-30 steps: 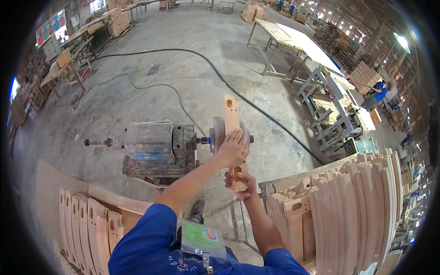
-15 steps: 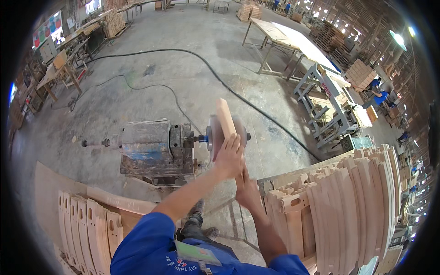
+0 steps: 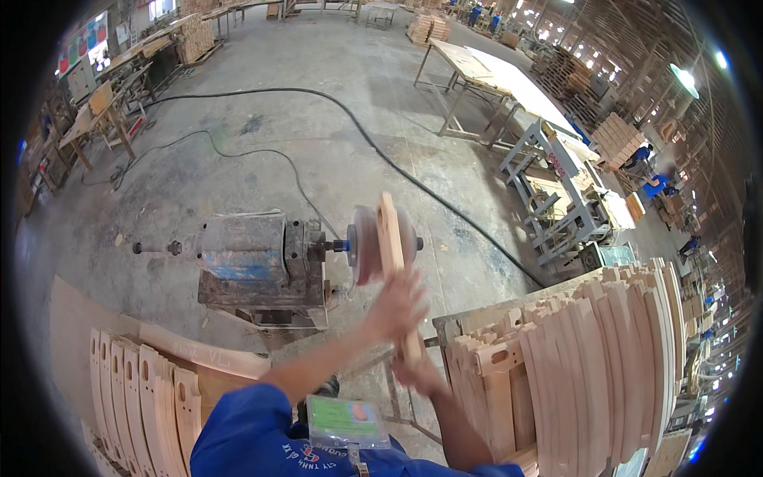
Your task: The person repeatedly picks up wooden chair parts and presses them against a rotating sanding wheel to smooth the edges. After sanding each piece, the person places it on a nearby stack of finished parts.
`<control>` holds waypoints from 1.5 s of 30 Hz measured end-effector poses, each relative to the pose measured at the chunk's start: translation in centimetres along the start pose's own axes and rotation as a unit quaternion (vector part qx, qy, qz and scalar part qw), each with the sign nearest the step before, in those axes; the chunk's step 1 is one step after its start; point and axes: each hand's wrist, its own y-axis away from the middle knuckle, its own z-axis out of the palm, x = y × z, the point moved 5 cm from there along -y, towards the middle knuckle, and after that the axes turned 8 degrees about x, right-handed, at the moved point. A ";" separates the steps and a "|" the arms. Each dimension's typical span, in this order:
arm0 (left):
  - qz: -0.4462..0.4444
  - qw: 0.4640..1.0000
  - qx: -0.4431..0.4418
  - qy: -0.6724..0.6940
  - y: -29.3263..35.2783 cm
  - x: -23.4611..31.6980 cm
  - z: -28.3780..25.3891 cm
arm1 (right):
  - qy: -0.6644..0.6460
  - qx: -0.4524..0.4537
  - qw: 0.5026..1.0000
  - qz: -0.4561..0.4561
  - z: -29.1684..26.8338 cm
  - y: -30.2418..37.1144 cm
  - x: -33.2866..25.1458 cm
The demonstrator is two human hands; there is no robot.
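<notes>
A pale wooden slat with a slot near its far end stands out ahead of me, in front of a spinning sanding wheel. I cannot tell whether the two touch. My right hand is closed round the slat's near end, somewhat blurred. Over the slat's middle lies my left hand, smeared by motion, with its fingers stretched out and apart. The wheel sits on the shaft of a dusty motor to the left.
Close on my right stands a stack of curved wooden slats. More slotted slats stand at the lower left. A black cable crosses the concrete floor. Farther right are a grey metal frame and a long table.
The slat has drawn back toward me and turned, so its slot now shows. My left hand has moved nearer, and its fingers have spread. My right hand has come back with the slat's near end.
</notes>
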 end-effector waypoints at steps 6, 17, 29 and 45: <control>-0.010 0.996 -0.006 -0.086 -4.0 -4.6 0.3 | -0.529 -0.161 0.808 0.201 4.8 -4.1 -0.1; -0.026 0.990 0.023 -0.140 -2.2 -2.4 -2.2 | 0.277 0.037 0.953 -0.119 1.4 -2.9 -4.6; -0.389 0.844 0.153 0.336 9.2 2.4 2.9 | 0.535 0.117 0.837 -0.008 2.0 12.9 -1.1; -0.035 0.987 0.137 0.077 2.5 -0.3 -1.4 | 0.049 0.000 0.991 0.127 0.6 5.9 -2.6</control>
